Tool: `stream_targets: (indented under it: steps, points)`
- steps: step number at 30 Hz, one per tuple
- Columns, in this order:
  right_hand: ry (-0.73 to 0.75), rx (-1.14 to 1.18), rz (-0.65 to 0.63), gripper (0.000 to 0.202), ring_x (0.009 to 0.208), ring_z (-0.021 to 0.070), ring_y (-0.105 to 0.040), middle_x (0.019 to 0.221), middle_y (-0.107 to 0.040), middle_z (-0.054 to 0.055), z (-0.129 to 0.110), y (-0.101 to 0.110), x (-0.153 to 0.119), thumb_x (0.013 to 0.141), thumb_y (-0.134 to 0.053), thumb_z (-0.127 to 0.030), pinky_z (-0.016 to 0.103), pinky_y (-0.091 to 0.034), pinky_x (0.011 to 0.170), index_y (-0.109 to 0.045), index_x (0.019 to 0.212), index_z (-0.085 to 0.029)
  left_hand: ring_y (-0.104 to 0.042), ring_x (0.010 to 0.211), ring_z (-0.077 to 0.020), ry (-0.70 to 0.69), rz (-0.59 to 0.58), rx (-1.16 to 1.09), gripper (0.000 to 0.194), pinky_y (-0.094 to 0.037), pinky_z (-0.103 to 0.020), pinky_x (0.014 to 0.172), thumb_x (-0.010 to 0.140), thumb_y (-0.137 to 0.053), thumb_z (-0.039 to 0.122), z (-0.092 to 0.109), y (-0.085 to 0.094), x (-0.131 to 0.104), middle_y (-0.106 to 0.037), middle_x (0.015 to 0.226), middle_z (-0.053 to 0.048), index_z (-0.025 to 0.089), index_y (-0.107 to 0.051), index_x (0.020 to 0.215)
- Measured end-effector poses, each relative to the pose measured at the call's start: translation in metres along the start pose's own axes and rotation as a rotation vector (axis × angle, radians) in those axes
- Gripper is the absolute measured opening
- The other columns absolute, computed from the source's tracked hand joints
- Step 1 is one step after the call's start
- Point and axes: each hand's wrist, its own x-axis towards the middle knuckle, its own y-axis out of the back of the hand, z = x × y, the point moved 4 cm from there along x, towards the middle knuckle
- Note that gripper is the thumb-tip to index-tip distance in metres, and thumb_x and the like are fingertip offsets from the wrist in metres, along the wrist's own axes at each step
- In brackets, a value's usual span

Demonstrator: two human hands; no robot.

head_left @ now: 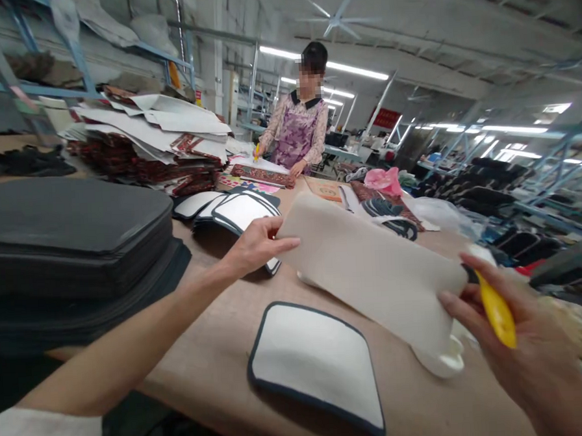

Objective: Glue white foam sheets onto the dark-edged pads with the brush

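A pale off-white sheet (366,259) is held up above the table between both hands. My left hand (256,249) is closed on its left end, thumb on the near side. My right hand (506,324) pinches the right end and also keeps a yellow-handled tool (497,311) in its grip. The tool has a dark part near the fingers; its working end is hidden. Below the sheet, towards me, a white panel with dark edging (318,360) lies on the table. Partly covered by the sheet's right end is a white bowl (447,361).
Dark cut pieces (72,236) form a tall stack at left. More dark-edged white panels (246,207) lie beyond my left hand. Behind is a pile of white and patterned material (155,140). Across the table (204,339) a co-worker (296,126) holds a yellow tool.
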Motion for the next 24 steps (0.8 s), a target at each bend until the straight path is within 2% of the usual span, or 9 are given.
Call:
stream_targets:
  steps: [2,4,5,7,9,11,15,19,24]
  points:
    - [-0.176,0.127,-0.082,0.074,0.063,0.0183,-0.059,0.073,-0.061,0.000,0.013,-0.014,-0.026,0.061,-0.064,-0.059,0.027,-0.049,0.053,-0.051,0.124,-0.024,-0.055,0.070,-0.0137,0.095,0.005,0.000,0.048,-0.043,-0.023,0.062,0.063,-0.069,0.029,-0.017,-0.001,-0.029,-0.059,0.077,-0.001,0.010,-0.057,0.105]
    - [-0.348,0.263,-0.105,0.078,0.067,0.0178,-0.059,0.076,-0.061,0.001,0.028,-0.029,-0.051,0.059,-0.067,-0.058,0.025,-0.051,0.057,-0.048,0.126,-0.023,-0.053,0.067,-0.0116,0.161,0.044,-0.019,0.070,-0.042,-0.022,0.061,0.063,-0.067,0.025,-0.037,-0.001,-0.054,-0.056,0.080,0.001,0.014,-0.042,0.127]
    - [-0.420,0.323,-0.106,0.082,0.069,0.0177,-0.060,0.078,-0.061,0.001,0.036,-0.036,-0.062,0.057,-0.069,-0.058,0.025,-0.052,0.059,-0.046,0.127,-0.023,-0.052,0.065,-0.0102,0.191,0.057,-0.033,0.076,-0.041,-0.021,0.060,0.063,-0.067,0.024,-0.048,-0.001,-0.065,-0.055,0.083,0.001,0.016,-0.036,0.132]
    - [-0.525,0.408,-0.106,0.088,0.071,0.0171,-0.060,0.082,-0.061,0.001,0.052,-0.049,-0.079,0.053,-0.074,-0.056,0.024,-0.052,0.061,-0.044,0.129,-0.023,-0.049,0.060,-0.0084,0.268,0.036,-0.041,0.069,-0.038,-0.020,0.056,0.063,-0.065,0.024,-0.069,-0.004,-0.083,-0.054,0.085,0.000,0.016,-0.043,0.128]
    - [-0.596,0.424,-0.098,0.092,0.069,0.0164,-0.060,0.084,-0.061,0.002,0.068,-0.060,-0.091,0.049,-0.076,-0.056,0.024,-0.052,0.060,-0.043,0.130,-0.024,-0.047,0.059,-0.0089,0.346,0.005,-0.011,0.051,-0.036,-0.020,0.053,0.062,-0.065,0.026,-0.086,-0.007,-0.097,-0.055,0.078,-0.001,0.011,-0.059,0.110]
    - [-0.640,0.381,-0.102,0.091,0.068,0.0173,-0.060,0.085,-0.061,0.003,0.080,-0.068,-0.099,0.049,-0.075,-0.058,0.027,-0.052,0.060,-0.044,0.129,-0.027,-0.047,0.060,-0.0104,0.412,-0.012,0.027,0.040,-0.034,-0.021,0.053,0.060,-0.065,0.026,-0.098,-0.007,-0.108,-0.054,0.072,-0.001,0.009,-0.065,0.096]
    - [-0.677,0.289,-0.185,0.087,0.073,0.0237,-0.062,0.088,-0.063,0.006,0.084,-0.075,-0.107,0.055,-0.071,-0.060,0.033,-0.052,0.061,-0.043,0.130,-0.026,-0.047,0.060,-0.0109,0.494,-0.031,0.045,0.033,-0.033,-0.021,0.052,0.060,-0.063,0.022,-0.113,-0.008,-0.124,-0.056,0.074,-0.001,0.011,-0.068,0.090]
    - [-0.682,0.192,-0.247,0.091,0.073,0.0283,-0.063,0.085,-0.065,0.008,0.084,-0.073,-0.107,0.054,-0.069,-0.063,0.035,-0.052,0.057,-0.042,0.130,-0.023,-0.048,0.062,-0.0116,0.479,-0.007,0.090,0.028,-0.035,-0.021,0.054,0.059,-0.062,0.016,-0.119,-0.011,-0.130,-0.055,0.074,-0.001,0.011,-0.070,0.086]
    - [-0.654,0.081,-0.281,0.086,0.075,0.0288,-0.063,0.085,-0.066,0.008,0.083,-0.072,-0.107,0.058,-0.064,-0.065,0.040,-0.052,0.066,-0.044,0.129,-0.021,-0.051,0.066,-0.0132,0.445,-0.037,0.251,0.030,-0.039,-0.022,0.059,0.061,-0.060,0.007,-0.121,-0.016,-0.130,-0.054,0.073,0.000,0.014,-0.072,0.087]
